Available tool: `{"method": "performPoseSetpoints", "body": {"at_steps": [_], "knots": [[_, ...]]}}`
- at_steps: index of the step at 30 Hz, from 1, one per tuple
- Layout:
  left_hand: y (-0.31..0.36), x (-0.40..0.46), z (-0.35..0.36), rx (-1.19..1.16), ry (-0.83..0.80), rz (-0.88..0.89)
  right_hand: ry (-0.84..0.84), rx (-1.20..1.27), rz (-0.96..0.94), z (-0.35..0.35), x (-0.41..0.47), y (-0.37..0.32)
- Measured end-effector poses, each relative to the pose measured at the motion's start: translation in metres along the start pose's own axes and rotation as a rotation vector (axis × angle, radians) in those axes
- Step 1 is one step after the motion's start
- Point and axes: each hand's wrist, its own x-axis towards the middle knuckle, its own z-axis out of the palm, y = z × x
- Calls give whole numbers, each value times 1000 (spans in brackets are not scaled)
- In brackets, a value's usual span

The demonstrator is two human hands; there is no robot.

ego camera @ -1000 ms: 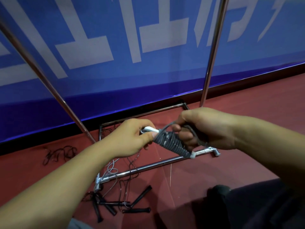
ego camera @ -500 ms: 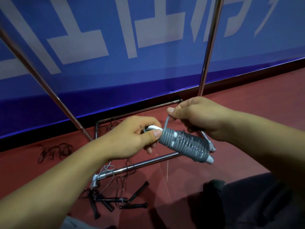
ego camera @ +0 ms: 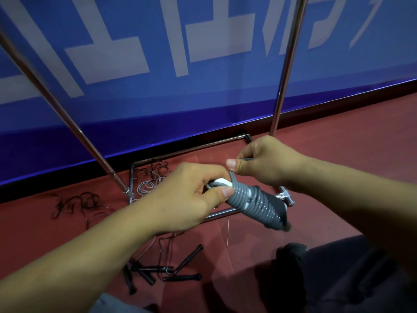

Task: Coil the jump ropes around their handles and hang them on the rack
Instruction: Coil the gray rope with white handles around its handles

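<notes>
A grey jump rope (ego camera: 255, 205) is coiled tightly around its white handles and slants down to the right in front of me. My left hand (ego camera: 189, 197) grips the white upper end of the handles. My right hand (ego camera: 264, 163) pinches the loose grey rope end just above the coil, between thumb and fingers. The chrome rack (ego camera: 286, 64) stands behind, its two uprights rising out of view and its base frame on the red floor.
Several black jump rope handles (ego camera: 162, 272) with thin cords lie on the floor below my left arm. More tangled cords (ego camera: 76, 204) lie at the left and inside the rack base (ego camera: 149, 179). A blue banner wall runs behind. My dark-clothed knee is at the lower right.
My right hand has shifted from the coil's middle up to the rope end near the handle tops. The bundle has dropped a little and tilted further down to the right.
</notes>
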Motion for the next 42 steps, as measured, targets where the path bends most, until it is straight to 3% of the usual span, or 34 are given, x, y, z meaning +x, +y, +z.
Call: {"method": "performPoseSetpoints", "body": {"at_steps": [7, 10, 13, 17, 20, 25, 28, 30, 33, 35, 42], "knots": [[5, 0, -2, -126, -4, 54, 37, 12, 19, 4, 5, 2], [7, 2, -6, -129, 40, 93, 37, 155, 38, 5, 3, -1], [7, 2, -6, -73, 81, 119, -124, 467, 163, 7, -4, -5], [7, 3, -7, -79, 125, 171, -422, 708, 321, 6, -10, -9], [1, 5, -10, -87, 143, 202, -481, 783, 370, 9, -11, -12], [-4, 9, -11, -2, 299, 170, -307, 841, 336, 17, -1, -13], [-3, 13, -10, -106, 421, -41, -138, 902, 309, 20, 8, -12], [5, 18, -6, -327, 455, -206, 22, 941, 266, 20, 15, -13], [20, 24, 2, -745, 370, -430, 300, 855, 179, 19, 26, -12], [22, 27, 9, -832, 277, -490, 451, 729, 139, 19, 31, -10], [35, 35, 22, -997, 145, -401, 658, 608, 46, 31, 29, -10]]}}
